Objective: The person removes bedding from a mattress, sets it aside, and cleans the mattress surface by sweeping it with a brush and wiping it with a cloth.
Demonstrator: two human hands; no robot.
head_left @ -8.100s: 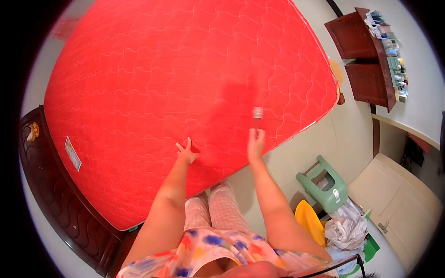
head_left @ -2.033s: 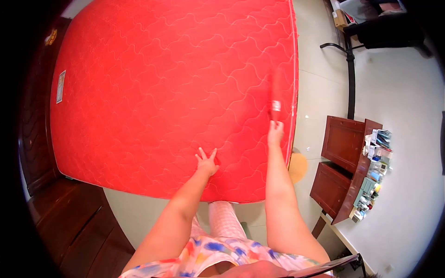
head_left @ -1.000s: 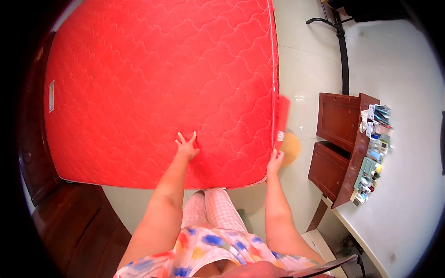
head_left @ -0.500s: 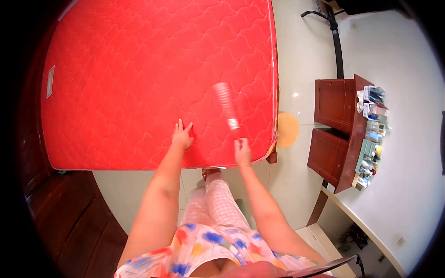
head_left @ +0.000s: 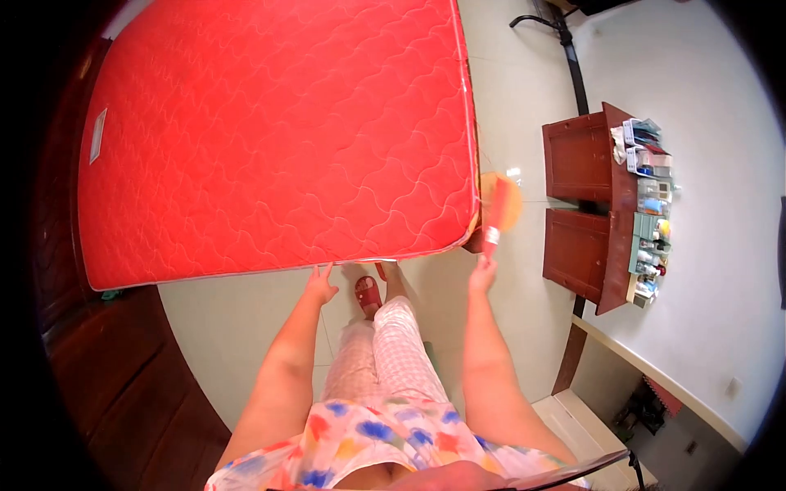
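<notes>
A large red quilted mattress (head_left: 286, 139) fills the upper left and middle of the view. My left hand (head_left: 322, 286) is at its near edge, fingers spread, the tips touching the edge. To the right, beyond the mattress corner, my right hand (head_left: 483, 273) is closed round the handle of a red brush (head_left: 496, 214). The brush points away from me over the floor, clear of the mattress, and is slightly blurred. A white label shows near its handle.
A dark red cabinet (head_left: 577, 159) with small bottles and boxes on top stands at the right. Behind the brush is a round orange-yellow object (head_left: 512, 201). Dark wooden furniture (head_left: 123, 385) is at the lower left. My foot wears a red slipper (head_left: 368, 296) on the pale floor (head_left: 516, 319).
The brush in my right hand has swung from over the mattress to the right, past its corner. My left hand has drawn back from the mattress top to its near edge. The view has shifted.
</notes>
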